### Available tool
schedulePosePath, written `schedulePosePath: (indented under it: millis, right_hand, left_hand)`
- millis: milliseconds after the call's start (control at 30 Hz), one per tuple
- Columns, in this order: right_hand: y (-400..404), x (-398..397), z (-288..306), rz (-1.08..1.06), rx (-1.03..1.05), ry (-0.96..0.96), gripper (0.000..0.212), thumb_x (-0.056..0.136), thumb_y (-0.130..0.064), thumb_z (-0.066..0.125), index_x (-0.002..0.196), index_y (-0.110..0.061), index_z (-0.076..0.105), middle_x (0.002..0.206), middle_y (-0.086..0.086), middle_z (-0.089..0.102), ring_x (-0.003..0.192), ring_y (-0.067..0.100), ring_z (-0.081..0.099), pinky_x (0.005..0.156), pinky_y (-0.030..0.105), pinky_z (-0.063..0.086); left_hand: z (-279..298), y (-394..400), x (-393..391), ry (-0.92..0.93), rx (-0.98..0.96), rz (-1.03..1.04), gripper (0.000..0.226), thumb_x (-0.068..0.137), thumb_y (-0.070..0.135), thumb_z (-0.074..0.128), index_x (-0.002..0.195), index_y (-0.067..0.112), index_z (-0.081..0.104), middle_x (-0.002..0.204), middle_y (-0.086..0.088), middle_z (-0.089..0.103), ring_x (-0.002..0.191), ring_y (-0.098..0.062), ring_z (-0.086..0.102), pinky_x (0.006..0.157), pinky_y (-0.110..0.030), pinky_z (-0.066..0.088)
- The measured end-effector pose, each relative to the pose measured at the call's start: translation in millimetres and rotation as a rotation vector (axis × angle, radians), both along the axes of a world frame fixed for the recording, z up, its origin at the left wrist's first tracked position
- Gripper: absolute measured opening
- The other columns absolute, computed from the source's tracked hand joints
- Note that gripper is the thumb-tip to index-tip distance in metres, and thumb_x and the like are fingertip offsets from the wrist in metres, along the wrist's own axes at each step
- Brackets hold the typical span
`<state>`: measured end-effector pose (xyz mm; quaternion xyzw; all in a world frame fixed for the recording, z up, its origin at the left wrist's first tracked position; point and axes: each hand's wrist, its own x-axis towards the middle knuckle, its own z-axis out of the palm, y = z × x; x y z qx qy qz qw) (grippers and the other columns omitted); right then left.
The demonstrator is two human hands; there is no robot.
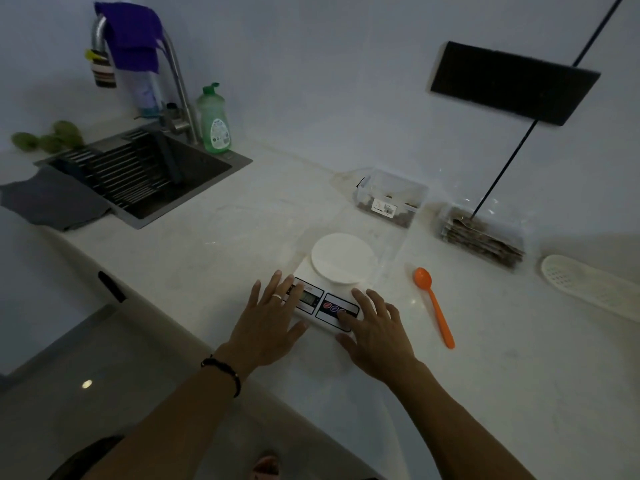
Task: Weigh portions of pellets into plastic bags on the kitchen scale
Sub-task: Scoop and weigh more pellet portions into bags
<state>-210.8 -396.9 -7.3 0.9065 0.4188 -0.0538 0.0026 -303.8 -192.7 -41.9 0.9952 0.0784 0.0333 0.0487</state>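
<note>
The scale (325, 292) display digits are too dim to read.

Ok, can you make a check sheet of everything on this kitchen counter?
Surface: pale counter, dimly lit.
Job's things: white scale, platform bare; clear tub of pellets; clear box of filled bags; orange spoon.
Clutter: soap bottle, grey cloth, white perforated tray.
Grips: left hand flat on scale's left edge; right hand fingers on its buttons.
Cables: black cord on wall.
Surroundings: sink, tap with purple cloth.
</note>
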Motion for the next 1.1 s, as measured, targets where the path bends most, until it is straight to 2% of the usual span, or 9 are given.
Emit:
schedulePosePath:
  millis: [100,233,333,467,600,733,800,967,1100]
  right_hand:
    - [-0.7,1.2,0.1,-0.012,-0.027,0.014,0.048,0.096,-0.053,0.040,0.141,-0.036,0.037,0.160,0.007,0.007,0.147,0.030,0.002,0.117,0.049,0.010]
    - [-2.2,1.4,1.6,-0.010,-0.043,0.030,0.055,0.096,-0.055,0.036,0.146,-0.035,0.026,0.161,0.005,0.003,0.147,0.028,0.000,0.118,0.047,0.009]
    - [-2.2,2.3,3.4,-0.051,0.005,0.044,0.060,0.097,-0.056,0.033,0.150,-0.031,0.018,0.161,0.005,0.004,0.148,0.026,0.002,0.118,0.045,0.010]
    - [-5.5,11.7,10.7,-0.129,0.058,0.052,0.061,0.098,-0.054,0.033,0.150,-0.027,0.019,0.161,0.004,0.006,0.148,0.026,0.005,0.118,0.044,0.012]
    - [-10.9,26.1,25.8,-0.238,0.144,0.080,0.061,0.098,-0.051,0.037,0.150,-0.025,0.022,0.160,0.004,0.013,0.147,0.025,0.010,0.117,0.044,0.016]
    - [-13.6,44.8,38.0,-0.344,0.194,0.088,0.060,0.098,-0.048,0.039,0.150,-0.022,0.025,0.158,0.005,0.020,0.146,0.026,0.014,0.116,0.044,0.021]
    - [-12.3,54.4,39.7,-0.386,0.204,0.102,0.060,0.097,-0.048,0.040,0.149,-0.020,0.026,0.157,0.005,0.023,0.145,0.025,0.015,0.115,0.043,0.023]
    - [-4.4,75.5,36.9,-0.484,0.249,0.138,0.060,0.097,-0.045,0.043,0.148,-0.019,0.028,0.154,0.007,0.028,0.141,0.026,0.024,0.112,0.042,0.028]
    - [0.8,87.5,34.3,-0.545,0.270,0.168,0.058,0.097,-0.043,0.044,0.148,-0.018,0.029,0.154,0.006,0.029,0.140,0.025,0.027,0.112,0.040,0.028]
  left_hand:
    - [1.2,-1.4,1.6,-0.001,-0.008,-0.005,0.097,0.077,0.072,-0.018,0.154,0.017,0.006,0.161,-0.007,0.008,0.148,-0.025,-0.007,0.115,-0.045,-0.009]
    - [4.5,0.3,4.3,0.005,0.004,-0.003,0.091,0.081,0.073,-0.009,0.154,0.019,0.003,0.161,-0.007,0.005,0.148,-0.024,-0.010,0.114,-0.044,-0.012]
    - [12.9,0.6,6.7,0.011,-0.005,-0.004,0.096,0.076,0.073,-0.017,0.154,0.019,0.000,0.162,-0.006,-0.001,0.147,-0.023,-0.015,0.115,-0.044,-0.013]
    - [27.1,1.1,12.6,0.011,-0.028,-0.012,0.088,0.082,0.070,-0.002,0.154,0.019,0.002,0.162,-0.005,-0.002,0.147,-0.021,-0.016,0.115,-0.042,-0.014]
    - [40.9,3.3,28.6,-0.046,-0.078,-0.057,0.084,0.085,0.065,0.009,0.153,0.016,0.013,0.161,-0.008,0.010,0.148,-0.024,-0.007,0.114,-0.042,-0.012]
    - [47.4,8.9,55.8,-0.053,-0.023,-0.153,0.078,0.088,0.059,0.023,0.148,0.009,0.031,0.153,-0.016,0.031,0.145,-0.034,0.017,0.113,-0.052,0.008]
    - [50.2,14.3,72.8,-0.033,0.006,-0.187,0.079,0.088,0.059,0.025,0.147,0.008,0.034,0.151,-0.017,0.035,0.144,-0.036,0.021,0.112,-0.055,0.012]
    - [59.1,25.0,111.6,0.018,0.018,-0.257,0.091,0.080,0.069,0.006,0.154,0.016,0.005,0.161,-0.008,0.004,0.148,-0.025,-0.009,0.114,-0.043,-0.011]
    - [58.1,30.3,139.6,0.049,0.023,-0.312,0.093,0.077,0.072,0.003,0.154,0.019,-0.001,0.162,-0.005,-0.001,0.147,-0.021,-0.014,0.116,-0.042,-0.012]
